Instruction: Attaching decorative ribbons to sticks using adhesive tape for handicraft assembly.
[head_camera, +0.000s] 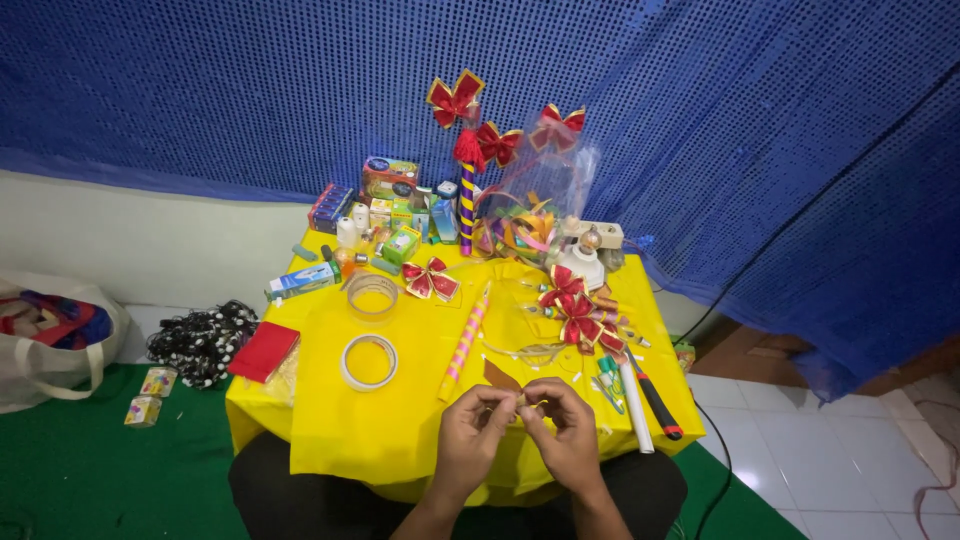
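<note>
Both hands are close together at the near edge of the worktop (330, 420), which has a bright yellow cover. The left hand (478, 428) and the right hand (562, 428) each pinch one small thing between fingers and thumb. It looks like a thin gold strip (530, 404), but it is too small to be sure. The fingers are curled in tight, not spread wide. The strip is up in the air between the two hands, just above the yellow cover. It does not look like a bow yet, so this piece seems only begun.

Just past the hands lies a brown bit of paper (500, 377). To the right are a white tube (636, 407) and a tool with a red and black handle (655, 403). To the left sit two rolls of tape (369, 361), one behind the other. A striped pink and yellow stick (464, 343) lies in the middle.

Farther back are finished red bows with gold edges. One red bow (430, 279) lies flat near the middle, and a bunch of bows (577, 312) lies on the right. So some bows look done already.

At the far side stand small boxes (390, 195) and a tall striped pole (467, 205) with more red bows on top. A clear bag (540, 185) full of ribbon stands beside it. I judge the work is partway along. A blue curtain (700, 120) hangs behind it all.
</note>
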